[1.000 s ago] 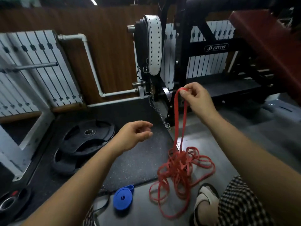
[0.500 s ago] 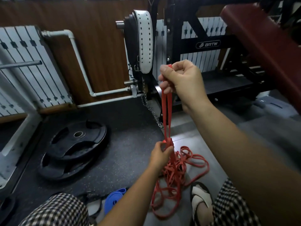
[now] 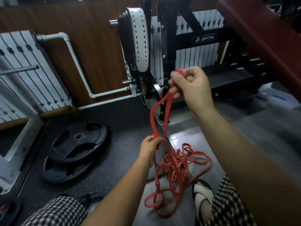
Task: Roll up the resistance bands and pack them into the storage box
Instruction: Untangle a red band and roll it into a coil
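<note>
The right hand (image 3: 190, 85) grips the top loop of the red resistance band (image 3: 153, 124). The left hand (image 3: 150, 144) pinches it lower down. The rest lies tangled on the floor (image 3: 130, 124), right of the black weight plates (image 3: 78, 144).

Bare floor (image 3: 127, 141) between weight plates (image 3: 76, 150) and bands (image 3: 175, 165)

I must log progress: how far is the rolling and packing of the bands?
Done: nothing visible, no rolled band, no storage box in view. In hand: the right hand grips a red band at its top, the left hand pinches it lower. Left: the red tangle on the floor is unrolled; packing follows.
</note>
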The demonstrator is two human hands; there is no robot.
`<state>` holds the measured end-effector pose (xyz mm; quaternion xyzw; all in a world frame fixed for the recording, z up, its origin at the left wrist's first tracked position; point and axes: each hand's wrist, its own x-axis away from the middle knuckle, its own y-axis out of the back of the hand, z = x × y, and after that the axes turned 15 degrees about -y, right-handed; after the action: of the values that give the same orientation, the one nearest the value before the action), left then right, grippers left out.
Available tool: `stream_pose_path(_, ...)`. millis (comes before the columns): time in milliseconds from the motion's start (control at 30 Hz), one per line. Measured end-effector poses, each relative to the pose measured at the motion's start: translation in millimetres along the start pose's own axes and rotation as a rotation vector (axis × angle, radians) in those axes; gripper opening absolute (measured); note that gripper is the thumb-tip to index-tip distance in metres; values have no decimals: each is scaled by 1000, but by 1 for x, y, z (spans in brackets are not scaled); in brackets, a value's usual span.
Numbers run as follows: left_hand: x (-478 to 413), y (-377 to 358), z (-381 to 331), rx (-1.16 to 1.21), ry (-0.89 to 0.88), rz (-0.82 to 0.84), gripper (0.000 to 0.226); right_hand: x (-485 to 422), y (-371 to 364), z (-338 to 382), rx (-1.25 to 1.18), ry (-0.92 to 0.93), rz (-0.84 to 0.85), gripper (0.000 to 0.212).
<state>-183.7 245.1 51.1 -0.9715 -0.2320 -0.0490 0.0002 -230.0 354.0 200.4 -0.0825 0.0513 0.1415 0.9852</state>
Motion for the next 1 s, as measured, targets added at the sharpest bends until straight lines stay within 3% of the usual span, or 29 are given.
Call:
stream_pose_path(167,-15,14,-24,-187,-172,216,13,-30,47,-74,558,-230,-362,19)
stream_pose_path(233,-20,7,-39,-226,-233,316,9,-27,50,-97,810,-304,-397,44)
stream_pose_path(267,-22,2,-47,-263,-272,361,10,-25,46,-105,826,-248,-369,51)
stream_pose_path(367,-33,-14,-71,-341,-364,469,14,-21,34,-112,703,-24,-162,45)
stream_pose_path(433,-42,-18,-84,-347,-366,517,14,-24,34,-110,533,-57,-78,45)
stream_pose_path(500,-52,-15,-93,-384,-353,585,13,-27,39,-107,367,-136,-27,32)
stream_pose_path(600,-62,-7,-98,-447,-335,673,19,-32,43,-111,319,-117,52,31)
stream_pose_path(767,-65,7,-86,-545,-412,690,24,-41,45,-123,484,-59,142,27)
stream_pose_path(867,-66,6,-76,-639,-548,533,32,-44,48,-128,520,-137,122,15)
stream_pose_path(1000,-64,-8,-53,-891,-851,313,38,-45,52,-132,735,-85,-61,12)
